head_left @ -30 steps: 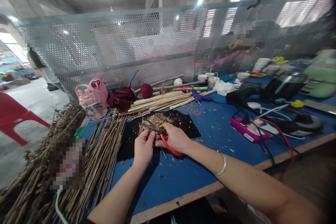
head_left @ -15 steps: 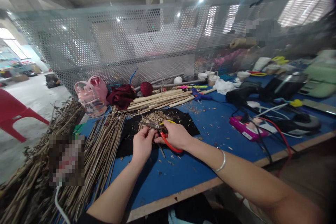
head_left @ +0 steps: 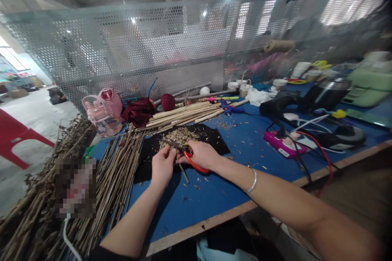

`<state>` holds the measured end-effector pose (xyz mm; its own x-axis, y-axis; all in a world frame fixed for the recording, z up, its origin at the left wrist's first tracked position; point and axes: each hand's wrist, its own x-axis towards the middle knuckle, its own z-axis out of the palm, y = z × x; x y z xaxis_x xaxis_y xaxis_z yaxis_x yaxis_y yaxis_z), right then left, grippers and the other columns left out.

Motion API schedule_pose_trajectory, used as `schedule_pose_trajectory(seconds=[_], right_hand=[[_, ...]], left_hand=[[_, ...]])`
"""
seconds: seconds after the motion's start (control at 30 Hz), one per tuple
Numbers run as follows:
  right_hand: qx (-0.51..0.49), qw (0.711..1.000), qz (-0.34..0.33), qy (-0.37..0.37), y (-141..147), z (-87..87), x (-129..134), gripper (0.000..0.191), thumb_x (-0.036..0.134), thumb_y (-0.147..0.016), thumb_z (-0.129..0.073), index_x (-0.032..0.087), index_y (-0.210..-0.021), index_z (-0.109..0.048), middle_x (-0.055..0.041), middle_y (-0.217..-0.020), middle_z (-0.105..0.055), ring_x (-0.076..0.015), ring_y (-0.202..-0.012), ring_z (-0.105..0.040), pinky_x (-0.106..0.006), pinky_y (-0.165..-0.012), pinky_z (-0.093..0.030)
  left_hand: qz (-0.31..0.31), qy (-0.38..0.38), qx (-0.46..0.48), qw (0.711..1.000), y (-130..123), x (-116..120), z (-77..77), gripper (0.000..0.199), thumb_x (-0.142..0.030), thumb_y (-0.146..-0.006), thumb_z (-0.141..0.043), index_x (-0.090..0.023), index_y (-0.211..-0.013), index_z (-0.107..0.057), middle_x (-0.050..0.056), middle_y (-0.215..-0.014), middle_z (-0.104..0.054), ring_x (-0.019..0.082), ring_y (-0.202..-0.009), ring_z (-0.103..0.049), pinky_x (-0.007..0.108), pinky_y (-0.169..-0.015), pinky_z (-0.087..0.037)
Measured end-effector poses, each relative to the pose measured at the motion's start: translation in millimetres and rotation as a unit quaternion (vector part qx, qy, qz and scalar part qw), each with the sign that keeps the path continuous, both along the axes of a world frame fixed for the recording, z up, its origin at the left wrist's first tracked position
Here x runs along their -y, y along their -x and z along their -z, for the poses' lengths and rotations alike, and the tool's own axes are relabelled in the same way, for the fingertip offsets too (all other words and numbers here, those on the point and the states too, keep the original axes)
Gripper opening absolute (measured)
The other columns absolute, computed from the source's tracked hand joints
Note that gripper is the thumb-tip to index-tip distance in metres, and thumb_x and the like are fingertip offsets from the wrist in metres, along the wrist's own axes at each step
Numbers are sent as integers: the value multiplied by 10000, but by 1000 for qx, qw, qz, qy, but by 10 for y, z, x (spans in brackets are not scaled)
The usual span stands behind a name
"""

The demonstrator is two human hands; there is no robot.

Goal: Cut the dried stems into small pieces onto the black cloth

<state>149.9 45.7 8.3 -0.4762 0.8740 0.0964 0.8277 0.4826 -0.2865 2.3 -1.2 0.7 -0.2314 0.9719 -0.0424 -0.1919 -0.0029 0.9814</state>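
Red-handled scissors (head_left: 196, 164) are in my right hand (head_left: 200, 155), their dark blades pointing left over a heap of pale cut pieces (head_left: 179, 135). The heap lies on a black cloth (head_left: 217, 138) on the blue table. My left hand (head_left: 163, 166) is beside the blades, its thumb and fingers pinched together close to my right fingertips. What it pinches is too small to make out. A short thin stick (head_left: 184, 174) slants down just below my hands.
Long dry stems (head_left: 122, 163) lie at the left. Peeled sticks (head_left: 183, 113), a maroon yarn ball (head_left: 168, 102) and a blue glue gun (head_left: 229, 108) are behind. A pink bottle (head_left: 105, 120) stands back left, a magenta power strip (head_left: 283, 144) right.
The view has shifted slightly, so most things sit a little further left. The scissor blades look closer together than before. Both hands keep nearly the same place over the cloth.
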Motion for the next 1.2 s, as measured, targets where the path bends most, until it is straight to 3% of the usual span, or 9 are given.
schedule_pose_trajectory(seconds=[0.3, 0.5, 0.77, 0.97, 1.2], right_hand=[[-6, 1000, -1, 6, -16, -2, -21, 602, 753, -708, -366, 191, -858, -522, -92, -796, -661, -248, -763, -637, -280, -605, -401], [1, 1000, -2, -6, -11, -71, 42, 653, 737, -639, -493, 162, -948, -485, -92, -816, -638, -257, -791, -626, -288, -611, -400], [-39, 997, -20, -56, 10, -74, 75, 660, 695, -564, -600, 150, -918, -490, -108, -901, -577, -251, -853, -571, -331, -694, -394], [-24, 1000, -3, -10, 56, -42, 106, 619, 705, -650, -522, 154, -930, -478, -97, -830, -609, -241, -791, -602, -299, -641, -393], [-9, 1000, 8, 1, 42, -31, 106, 629, 751, -683, -413, 172, -913, -507, -98, -808, -646, -259, -764, -626, -295, -590, -394]], left_hand=[[-9, -1, -24, 1000, 14, -26, 11, 364, -353, -656, -663, -119, -933, -632, -18, -607, -580, 71, -518, -485, 175, -499, -405], [-32, 3, -48, 998, 21, -21, -22, 297, -357, -612, -692, -110, -776, -664, -7, -608, -600, 67, -502, -467, 175, -490, -367], [-60, -3, -61, 996, -26, -5, 12, 288, -362, -592, -708, -116, -731, -645, 13, -612, -619, 85, -511, -492, 190, -502, -388], [-62, -11, -73, 995, -2, -6, 24, 298, -364, -601, -705, -108, -741, -644, 35, -657, -639, 103, -556, -534, 200, -529, -410], [-84, 10, -38, 996, -24, 9, -63, 320, -345, -533, -742, -108, -724, -643, 11, -602, -622, 87, -501, -515, 205, -501, -400]])
